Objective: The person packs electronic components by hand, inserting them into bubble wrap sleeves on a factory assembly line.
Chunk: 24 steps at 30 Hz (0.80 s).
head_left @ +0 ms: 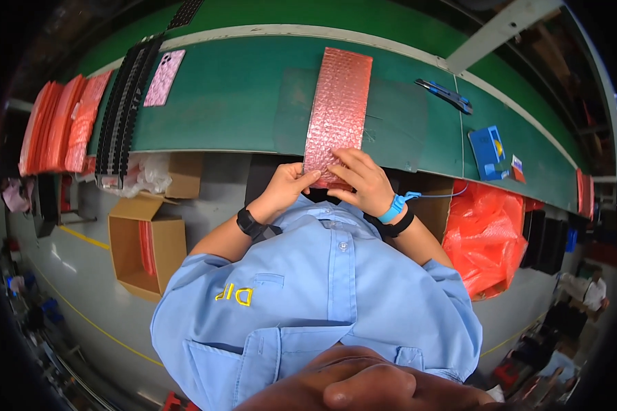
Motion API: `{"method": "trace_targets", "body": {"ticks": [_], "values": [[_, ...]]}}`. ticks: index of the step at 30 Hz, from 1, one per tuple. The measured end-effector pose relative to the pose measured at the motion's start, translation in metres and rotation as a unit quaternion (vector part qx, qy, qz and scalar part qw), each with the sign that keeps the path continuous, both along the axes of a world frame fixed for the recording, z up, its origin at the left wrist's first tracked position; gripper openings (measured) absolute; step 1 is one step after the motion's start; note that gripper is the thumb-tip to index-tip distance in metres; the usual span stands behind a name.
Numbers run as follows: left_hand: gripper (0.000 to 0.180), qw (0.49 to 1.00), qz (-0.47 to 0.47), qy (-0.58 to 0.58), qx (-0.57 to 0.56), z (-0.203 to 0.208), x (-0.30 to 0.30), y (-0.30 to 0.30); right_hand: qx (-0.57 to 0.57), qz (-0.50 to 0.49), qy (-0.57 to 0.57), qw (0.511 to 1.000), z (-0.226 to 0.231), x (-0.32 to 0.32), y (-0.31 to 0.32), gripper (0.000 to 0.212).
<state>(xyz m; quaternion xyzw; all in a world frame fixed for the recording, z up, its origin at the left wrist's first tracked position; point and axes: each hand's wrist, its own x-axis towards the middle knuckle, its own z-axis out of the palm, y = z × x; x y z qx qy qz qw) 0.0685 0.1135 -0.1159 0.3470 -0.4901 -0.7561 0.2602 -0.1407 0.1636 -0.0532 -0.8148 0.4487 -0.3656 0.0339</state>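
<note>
A long pink-red bubble-wrap bag (339, 103) lies on the green bench, its near end reaching past the front edge toward me. My left hand (288, 186) pinches the left corner of that near end between thumb and fingers. Over the right side of the same end, my right hand (363, 179) is curled, fingertips on top and thumb low by the edge. Whether anything is inside the bag I cannot tell. A blue strap with a cord circles my right wrist.
Left on the bench are bundled red bags (62, 127), black slotted rails (127, 103) and a pink phone-shaped panel (164, 77). Rightward lie a utility knife (444, 96) and a blue dispenser (485, 152). Below are a cardboard box (127, 236) and red plastic (487, 240).
</note>
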Motion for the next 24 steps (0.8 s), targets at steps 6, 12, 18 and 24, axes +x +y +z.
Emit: {"method": "trace_targets", "body": {"ticks": [6, 12, 18, 24], "values": [[0.018, 0.999, 0.007, 0.031, 0.009, -0.014, 0.004, 0.0, 0.258, -0.034, -0.035, 0.965, -0.064, -0.039, 0.058, 0.043], [0.015, 0.997, 0.008, 0.078, -0.016, -0.013, 0.015, 0.006, 0.158, -0.172, 0.189, 0.954, -0.098, -0.031, 0.037, 0.071], [0.016, 0.973, 0.016, 0.211, -0.095, 0.023, 0.015, 0.005, 0.382, 0.123, -0.022, 0.915, -0.186, -0.042, -0.059, 0.089], [0.016, 0.945, 0.084, 0.247, -0.196, 0.069, 0.035, 0.0, 0.129, -0.282, 0.066, 0.948, -0.151, -0.065, -0.084, 0.043]]}}
